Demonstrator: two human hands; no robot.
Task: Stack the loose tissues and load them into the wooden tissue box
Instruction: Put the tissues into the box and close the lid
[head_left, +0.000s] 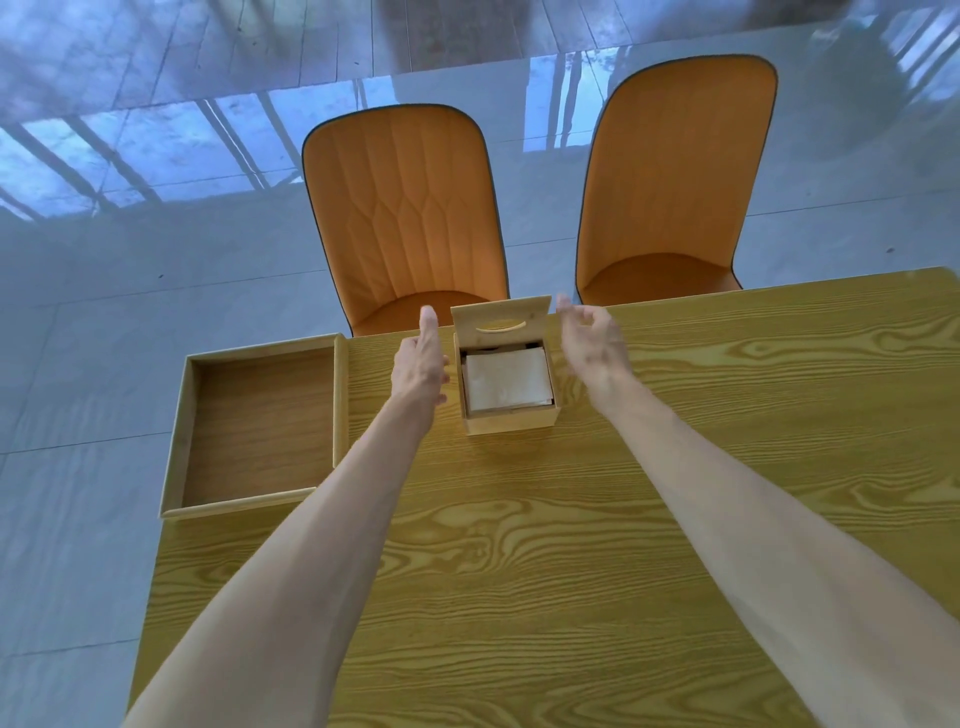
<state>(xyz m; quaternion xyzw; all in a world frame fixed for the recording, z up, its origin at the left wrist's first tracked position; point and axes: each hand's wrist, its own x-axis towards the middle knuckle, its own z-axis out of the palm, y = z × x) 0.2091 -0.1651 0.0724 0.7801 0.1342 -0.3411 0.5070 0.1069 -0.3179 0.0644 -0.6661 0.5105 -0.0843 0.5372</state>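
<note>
The small wooden tissue box (511, 420) stands near the far edge of the table, its hinged lid (501, 318) with an oval slot standing up at the back. Inside lies a flat stack of white tissues (506, 380), filling most of the opening. My left hand (421, 358) hovers just left of the box, fingers stretched out and apart, holding nothing. On the other side of the box my right hand (592, 345) is raised slightly, fingers spread and empty. Neither hand touches the box.
A shallow wooden tray (179, 441) sits at the table's (675, 493) left far corner, overhanging the edge, with nothing in it. Two orange chairs (405, 218) (675, 171) stand beyond the far edge on a glossy tiled floor.
</note>
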